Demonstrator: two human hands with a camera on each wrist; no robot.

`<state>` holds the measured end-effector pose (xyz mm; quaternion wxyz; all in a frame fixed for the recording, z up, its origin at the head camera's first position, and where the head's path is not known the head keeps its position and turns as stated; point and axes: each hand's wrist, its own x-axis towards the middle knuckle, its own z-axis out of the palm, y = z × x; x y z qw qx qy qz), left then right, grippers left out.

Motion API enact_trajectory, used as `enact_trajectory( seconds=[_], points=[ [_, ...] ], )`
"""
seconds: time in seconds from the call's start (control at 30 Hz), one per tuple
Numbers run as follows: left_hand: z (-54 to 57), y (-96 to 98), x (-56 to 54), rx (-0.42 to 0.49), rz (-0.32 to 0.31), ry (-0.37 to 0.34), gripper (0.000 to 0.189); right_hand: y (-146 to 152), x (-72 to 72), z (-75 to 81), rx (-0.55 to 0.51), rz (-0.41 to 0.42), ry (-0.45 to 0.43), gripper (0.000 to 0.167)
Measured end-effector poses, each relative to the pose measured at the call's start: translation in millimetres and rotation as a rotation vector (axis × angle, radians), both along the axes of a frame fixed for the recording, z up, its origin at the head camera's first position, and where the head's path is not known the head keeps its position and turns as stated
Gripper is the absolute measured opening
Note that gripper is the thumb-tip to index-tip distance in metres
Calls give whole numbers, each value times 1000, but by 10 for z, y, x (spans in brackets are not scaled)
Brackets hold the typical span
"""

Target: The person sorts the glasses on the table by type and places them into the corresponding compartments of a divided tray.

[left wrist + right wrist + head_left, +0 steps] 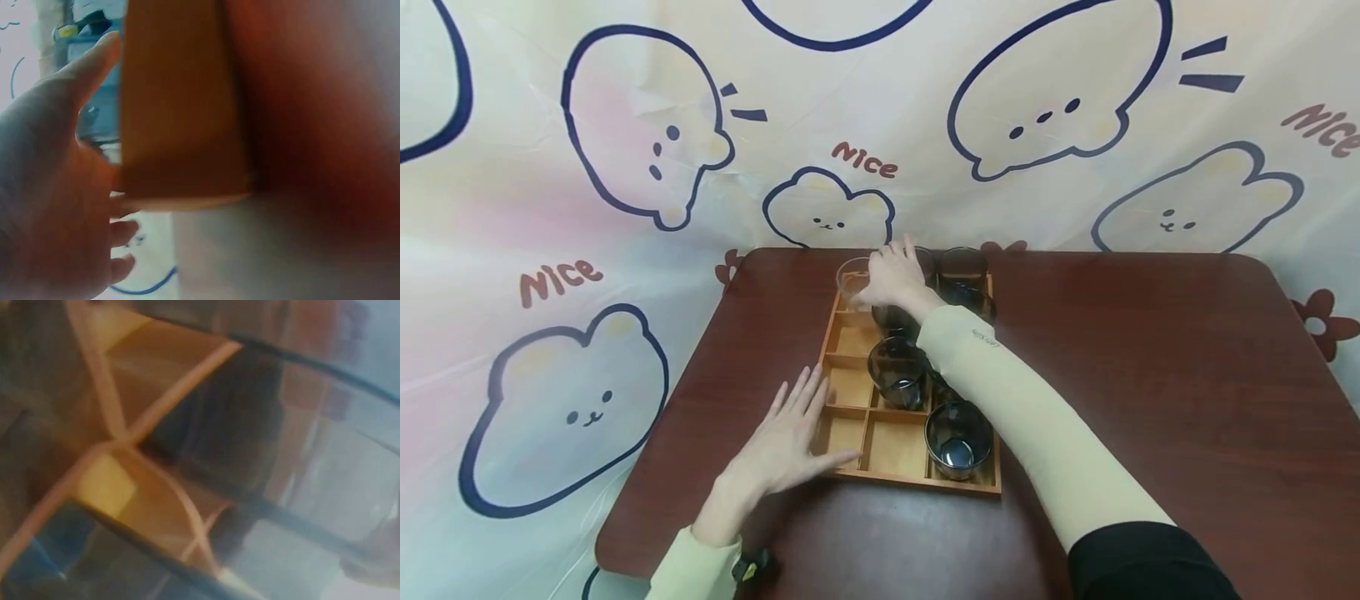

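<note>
A shallow wooden box (914, 478) with a grid of dividers stands on the table, holding several dark tinted glasses. At its far left corner my right hand (895, 279) reaches down and grips a clear glass (851, 273) by its side near the rim. My left hand (786, 437) lies along the box's near left side, fingers spread and straight, thumb over the front edge. One tinted glass (958, 440) sits in the near right compartment, another tinted glass (898, 372) in the middle column. The right forearm hides part of the right column. Blurred glass fills the right wrist view.
The brown table (1150, 375) extends well to the right of the box. A pale cloth (820, 100) with bear drawings hangs behind it. More tinted glasses (964, 267) stand at the box's far right corner.
</note>
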<state>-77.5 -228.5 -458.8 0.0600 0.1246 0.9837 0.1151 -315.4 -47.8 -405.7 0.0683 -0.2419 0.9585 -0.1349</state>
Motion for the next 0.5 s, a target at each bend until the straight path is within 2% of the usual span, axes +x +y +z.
enact_trajectory(
  seconds=[0.13,0.27,0.4,0.5],
  points=[
    [228,-125,-305,-17,-23,2,104,108,-47,99,-65,6,-58,86],
    [428,-246,-625,-23,-4,38,100,187,-29,233,-206,-20,-108,82],
    [591,-293,-927,-30,17,108,96,264,32,441,-362,-52,-65,71],
    [697,-281,-1130,-32,22,155,93,360,44,567,-387,-58,-10,72]
  ],
)
